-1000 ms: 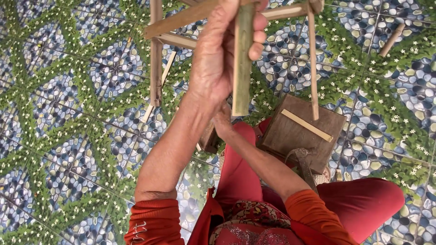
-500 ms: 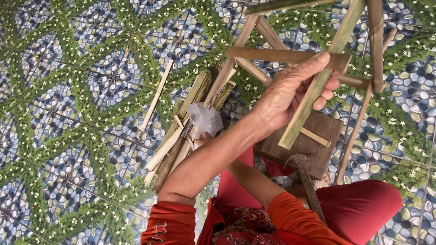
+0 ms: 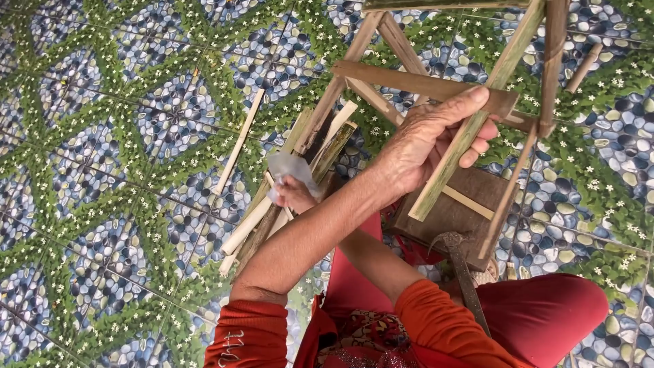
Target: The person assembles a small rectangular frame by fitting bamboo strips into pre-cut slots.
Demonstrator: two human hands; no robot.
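Over a patterned tile floor [image 3: 102, 170], a stick frame [image 3: 409, 82] with several bars already joined is held up. The left hand [image 3: 422, 146] is closed around one green upright. Below it a brown wooden block [image 3: 456, 218] is seen. A bundle of strips [image 3: 266, 218] lies loose on the floor, not worked in. The right hand [image 3: 293, 194] is pinched on a white scrap [image 3: 289, 167] at the bundle. No package or sign is seen; a pale marking shows on the orange sleeve [image 3: 238, 337].

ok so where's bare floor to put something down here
Bare tile floor runs all along the left, bordered by the lone stick and the stick bundle. It is crowded in the middle and right: bamboo frame, wooden block, both hands.
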